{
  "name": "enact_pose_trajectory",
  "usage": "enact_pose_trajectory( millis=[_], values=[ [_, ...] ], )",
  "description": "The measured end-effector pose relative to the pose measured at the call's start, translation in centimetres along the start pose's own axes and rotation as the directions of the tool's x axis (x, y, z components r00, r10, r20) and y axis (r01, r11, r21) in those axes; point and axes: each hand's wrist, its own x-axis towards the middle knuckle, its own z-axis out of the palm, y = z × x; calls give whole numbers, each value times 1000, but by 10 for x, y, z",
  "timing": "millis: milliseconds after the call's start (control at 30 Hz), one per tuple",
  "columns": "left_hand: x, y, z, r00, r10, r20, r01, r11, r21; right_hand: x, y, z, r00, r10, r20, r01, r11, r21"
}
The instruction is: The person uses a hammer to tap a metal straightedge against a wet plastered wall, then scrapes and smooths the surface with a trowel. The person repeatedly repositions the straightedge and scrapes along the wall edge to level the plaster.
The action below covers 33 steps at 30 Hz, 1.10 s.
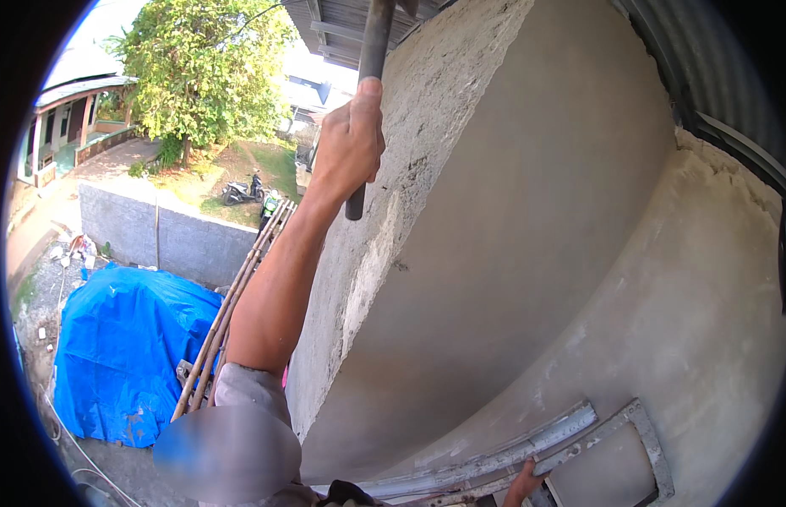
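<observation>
Raised high in front of the wall, my left hand is closed round the dark handle of a hammer. The handle's lower end sticks out below my fist, and most of the head is cut off by the upper picture edge. Beside it runs the rough, chipped edge of a grey plastered wall. Low at the right, my right hand grips the side of a grey rectangular frame; only part of that hand shows.
Bamboo poles lean at the left of my arm. Below lie a blue tarpaulin over a heap and a low grey wall. A pale ledge runs along the wall base. Corrugated roofing hangs overhead; a motorbike stands farther off.
</observation>
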Motion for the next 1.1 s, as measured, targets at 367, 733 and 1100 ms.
enact_pose_trajectory(
  millis=[367, 733, 1100],
  values=[
    [20, 0, 6, 999, -26, 42, 27, 999, -23, -20, -52, 3, 993, -73, 98, 76, 997, -31],
    [-33, -40, -14, 986, -118, 120, 77, 950, 301, -17, -38, 6, 996, 67, 61, -66, 998, -15],
    [-75, -99, -33, 935, -349, 59, 298, 866, 401, -13, -44, 11, 994, 102, 47, -97, 992, -84]
  ],
)
